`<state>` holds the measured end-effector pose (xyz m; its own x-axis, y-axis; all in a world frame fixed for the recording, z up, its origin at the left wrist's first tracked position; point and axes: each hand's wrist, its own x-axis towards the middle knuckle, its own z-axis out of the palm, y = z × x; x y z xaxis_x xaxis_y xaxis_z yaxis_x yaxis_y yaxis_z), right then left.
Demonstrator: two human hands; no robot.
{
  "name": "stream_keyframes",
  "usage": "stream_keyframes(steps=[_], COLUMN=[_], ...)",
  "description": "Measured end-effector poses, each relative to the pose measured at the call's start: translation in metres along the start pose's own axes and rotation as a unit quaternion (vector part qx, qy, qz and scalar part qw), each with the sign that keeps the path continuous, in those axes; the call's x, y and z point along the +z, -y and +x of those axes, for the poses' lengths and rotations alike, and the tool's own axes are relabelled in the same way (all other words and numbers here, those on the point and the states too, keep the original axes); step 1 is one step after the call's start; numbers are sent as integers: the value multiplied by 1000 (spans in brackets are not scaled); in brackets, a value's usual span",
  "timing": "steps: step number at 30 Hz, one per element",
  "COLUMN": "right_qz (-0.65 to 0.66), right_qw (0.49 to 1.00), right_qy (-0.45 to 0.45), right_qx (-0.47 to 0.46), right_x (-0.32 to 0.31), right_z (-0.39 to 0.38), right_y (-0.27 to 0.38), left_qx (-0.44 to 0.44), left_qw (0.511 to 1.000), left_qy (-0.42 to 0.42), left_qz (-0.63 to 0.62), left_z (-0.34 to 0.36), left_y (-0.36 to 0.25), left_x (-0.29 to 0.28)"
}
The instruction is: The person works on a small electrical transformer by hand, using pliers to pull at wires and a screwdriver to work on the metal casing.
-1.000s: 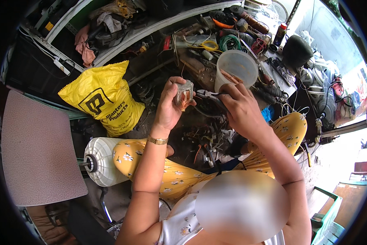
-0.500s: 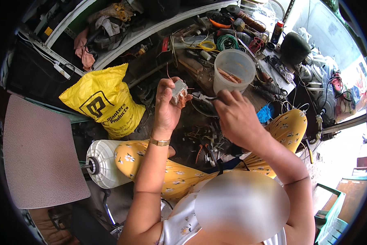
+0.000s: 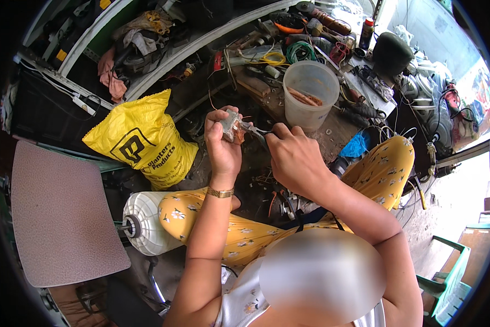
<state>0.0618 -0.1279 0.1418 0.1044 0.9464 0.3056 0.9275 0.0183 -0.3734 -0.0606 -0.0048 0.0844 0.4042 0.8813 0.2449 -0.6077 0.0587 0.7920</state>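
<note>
My left hand (image 3: 222,152) holds up a small grey metal core with copper wire windings (image 3: 232,127), perhaps from a transformer or motor. A thin wire rises from its upper side, and loose copper ends stick out on the right. My right hand (image 3: 296,158) is closed around a pair of pliers (image 3: 256,131), whose handles are mostly hidden in the fingers. The jaws reach the copper side of the core; whether they grip a wire is too small to tell. Behind my right hand a clear plastic bucket (image 3: 311,115) has copper-coloured pieces (image 3: 303,97) in it.
A yellow printed sack (image 3: 147,139) stands left, near a white ribbed plastic drum (image 3: 149,223) and a brown padded panel (image 3: 68,215). Tools, wire coils (image 3: 301,52) and a red-capped bottle (image 3: 367,32) crowd the bench behind. Scraps litter the floor between my legs.
My right hand has moved left with the pliers, bringing their jaws from just short of the core up against its copper side. The left hand keeps hold of the core.
</note>
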Motion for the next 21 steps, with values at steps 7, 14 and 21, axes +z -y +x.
stream_keyframes(steps=[7, 14, 21], right_qz=[20, 67, 121], right_qw=[1000, 996, 986], right_qy=[16, 58, 110], right_qx=[14, 21, 20], right_x=[-2, 2, -3], right_z=[-2, -4, -3], right_y=[-1, -5, -3], left_qx=[26, 4, 66], left_qw=[998, 997, 997], left_qy=[-28, 0, -25], left_qz=[51, -71, 9], left_z=[-2, -3, -4], left_y=[3, 4, 9], left_x=[8, 2, 5])
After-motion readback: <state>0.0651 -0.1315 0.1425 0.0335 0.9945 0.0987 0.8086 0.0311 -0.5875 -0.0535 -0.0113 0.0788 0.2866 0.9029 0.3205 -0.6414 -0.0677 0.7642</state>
